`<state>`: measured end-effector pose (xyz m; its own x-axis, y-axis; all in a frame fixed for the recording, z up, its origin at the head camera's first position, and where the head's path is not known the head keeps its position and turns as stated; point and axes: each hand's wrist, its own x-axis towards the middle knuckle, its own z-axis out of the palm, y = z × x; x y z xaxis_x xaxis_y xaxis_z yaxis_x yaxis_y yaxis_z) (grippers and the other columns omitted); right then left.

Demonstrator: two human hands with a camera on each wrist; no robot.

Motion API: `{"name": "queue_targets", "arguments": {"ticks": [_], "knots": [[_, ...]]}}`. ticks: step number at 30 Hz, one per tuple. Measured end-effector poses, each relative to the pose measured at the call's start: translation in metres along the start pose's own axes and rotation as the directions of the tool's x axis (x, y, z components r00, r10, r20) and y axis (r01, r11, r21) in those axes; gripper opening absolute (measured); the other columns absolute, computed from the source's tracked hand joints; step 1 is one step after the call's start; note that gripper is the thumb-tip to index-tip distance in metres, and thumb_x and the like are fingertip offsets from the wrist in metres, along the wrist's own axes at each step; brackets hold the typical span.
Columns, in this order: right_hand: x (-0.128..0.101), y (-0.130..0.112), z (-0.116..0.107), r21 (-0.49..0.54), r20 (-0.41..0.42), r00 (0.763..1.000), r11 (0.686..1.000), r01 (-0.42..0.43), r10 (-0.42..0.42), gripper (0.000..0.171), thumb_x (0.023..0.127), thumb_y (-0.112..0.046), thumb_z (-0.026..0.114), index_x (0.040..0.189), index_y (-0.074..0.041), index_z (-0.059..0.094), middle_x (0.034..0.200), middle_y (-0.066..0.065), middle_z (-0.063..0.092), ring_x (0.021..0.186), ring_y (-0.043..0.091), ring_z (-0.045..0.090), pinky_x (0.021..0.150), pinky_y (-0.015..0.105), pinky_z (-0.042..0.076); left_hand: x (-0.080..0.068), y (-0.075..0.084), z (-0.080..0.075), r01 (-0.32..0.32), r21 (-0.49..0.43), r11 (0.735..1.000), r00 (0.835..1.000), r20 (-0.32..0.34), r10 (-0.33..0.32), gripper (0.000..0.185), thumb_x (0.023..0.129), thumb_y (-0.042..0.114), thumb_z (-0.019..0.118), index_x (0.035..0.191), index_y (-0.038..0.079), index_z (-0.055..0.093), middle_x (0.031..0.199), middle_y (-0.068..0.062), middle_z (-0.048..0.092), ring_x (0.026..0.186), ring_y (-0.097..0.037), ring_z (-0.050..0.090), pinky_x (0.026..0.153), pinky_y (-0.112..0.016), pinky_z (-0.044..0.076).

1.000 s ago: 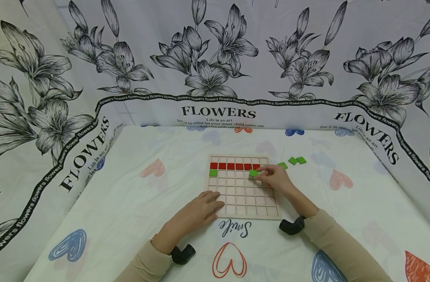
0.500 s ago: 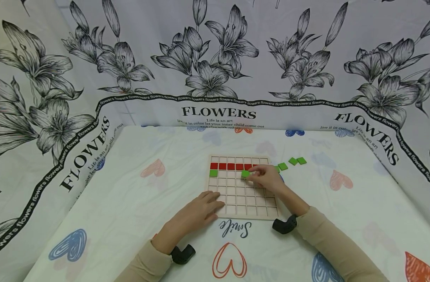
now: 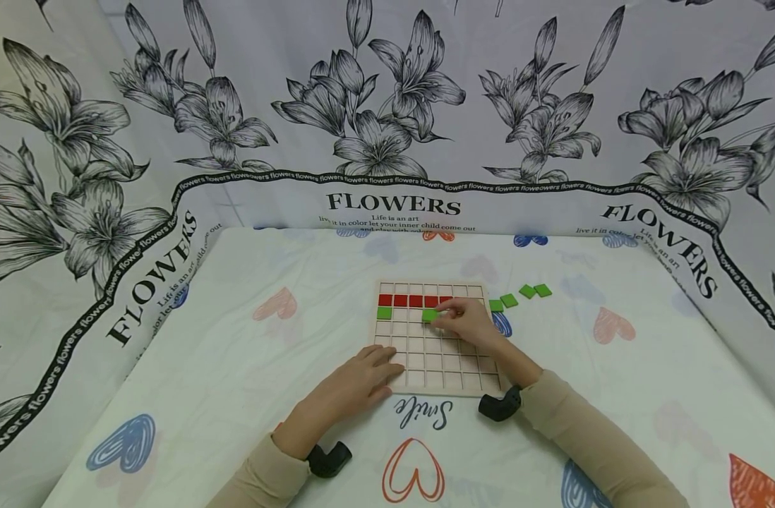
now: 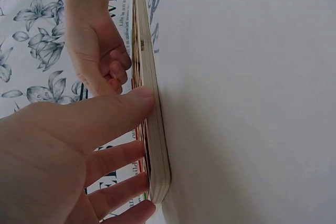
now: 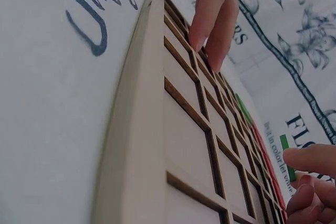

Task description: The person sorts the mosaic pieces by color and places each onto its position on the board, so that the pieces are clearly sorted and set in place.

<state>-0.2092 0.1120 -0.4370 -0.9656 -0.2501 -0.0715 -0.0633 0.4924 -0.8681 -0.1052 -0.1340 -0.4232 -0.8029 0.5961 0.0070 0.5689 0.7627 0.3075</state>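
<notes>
As the right hand (image 3: 466, 324) moves leftward in the head view, the held green tile (image 3: 430, 316), pinched in its fingertips, nears the placed green tile (image 3: 384, 313) below the red tiles (image 3: 416, 301) on the wooden grid board (image 3: 416, 363). From the left wrist, the left hand (image 4: 58, 150) rests relaxed fingers against the board's edge; from the right wrist, the held green tile clears the grid, seemingly unseated.

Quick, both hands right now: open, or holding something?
Left hand: open, resting on the grid board.
Right hand: closed, holding a green tile.
</notes>
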Motion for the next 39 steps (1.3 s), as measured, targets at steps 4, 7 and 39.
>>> {"name": "queue_targets", "arguments": {"ticks": [4, 7, 39], "knots": [[0.002, -0.002, 0.006, 0.001, 0.005, 1.0, 1.0, -0.005, 0.005, 0.031, 0.083, -0.015, 0.074, 0.11, 0.0, 0.069, 0.063, -0.003, 0.053, 0.053, 0.011, 0.045, 0.052, 0.021, 0.04, 0.0, 0.0, 0.0, -0.002, -0.005, 1.0, 1.0, -0.005, 0.002, 0.036, 0.093, 0.026, 0.062, 0.129, 0.017, 0.062, 0.145, -0.009, 0.052, 0.137, -0.031, 0.046, 0.111, -0.045, 0.044], [0.004, -0.004, 0.01, 0.014, 0.01, 1.0, 1.0, 0.006, -0.007, 0.03, 0.082, -0.013, 0.074, 0.109, 0.0, 0.069, 0.063, -0.003, 0.053, 0.053, 0.011, 0.046, 0.051, 0.02, 0.04, -0.001, 0.0, 0.0, -0.006, 0.0, 1.0, 1.0, -0.007, 0.006, 0.036, 0.093, 0.025, 0.062, 0.129, 0.017, 0.062, 0.144, -0.009, 0.052, 0.137, -0.031, 0.046, 0.111, -0.044, 0.044], [0.02, -0.022, 0.033, -0.065, 0.008, 0.995, 0.993, 0.101, -0.101, 0.026, 0.083, -0.01, 0.073, 0.106, 0.003, 0.07, 0.067, 0.004, 0.058, 0.056, 0.009, 0.044, 0.055, 0.021, 0.039, 0.001, -0.003, 0.003, -0.09, 0.061, 0.994, 0.994, -0.05, 0.093, 0.033, 0.092, 0.021, 0.064, 0.124, 0.013, 0.064, 0.139, -0.013, 0.055, 0.13, -0.031, 0.051, 0.107, -0.044, 0.048]]}}
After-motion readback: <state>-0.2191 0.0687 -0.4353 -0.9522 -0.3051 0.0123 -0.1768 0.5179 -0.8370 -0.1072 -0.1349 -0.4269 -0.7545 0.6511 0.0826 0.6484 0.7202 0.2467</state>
